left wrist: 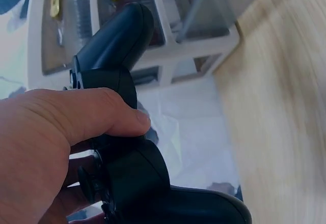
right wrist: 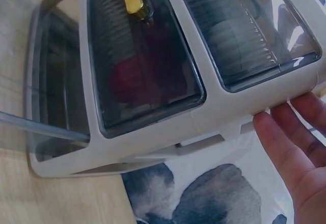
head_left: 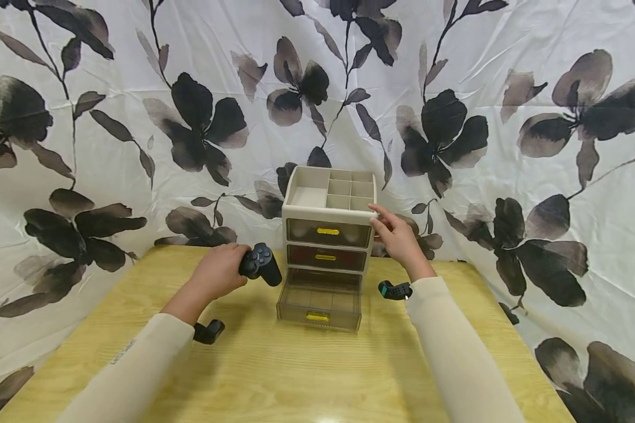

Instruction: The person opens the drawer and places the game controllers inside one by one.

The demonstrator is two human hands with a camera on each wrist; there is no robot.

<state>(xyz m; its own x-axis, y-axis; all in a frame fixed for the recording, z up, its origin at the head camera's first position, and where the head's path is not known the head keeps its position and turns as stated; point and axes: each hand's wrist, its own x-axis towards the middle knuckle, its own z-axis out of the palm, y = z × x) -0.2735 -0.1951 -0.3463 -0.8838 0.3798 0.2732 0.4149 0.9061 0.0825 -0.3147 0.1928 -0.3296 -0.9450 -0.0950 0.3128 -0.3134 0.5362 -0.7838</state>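
Note:
My left hand (head_left: 219,271) grips a black game controller (head_left: 263,261) by one side, just left of a white drawer organizer (head_left: 328,212). In the left wrist view, the thumb lies across the controller (left wrist: 135,170) and the other fingers are mostly behind it. My right hand (head_left: 398,238) touches the organizer's upper right side, its fingers (right wrist: 280,142) fairly straight. The bottom drawer (head_left: 320,301) is pulled out, with dividers inside and nothing seen in it. Above it, the middle drawer (right wrist: 145,76) is closed and shows something red; the closed top drawer (right wrist: 242,40) holds a pale round shape.
The organizer's top tray (head_left: 309,195) has several compartments. It all stands on a light wooden table (head_left: 296,376) against a floral cloth (head_left: 360,88). Dark wrist devices sit by the left sleeve (head_left: 137,358) and right sleeve (head_left: 455,346).

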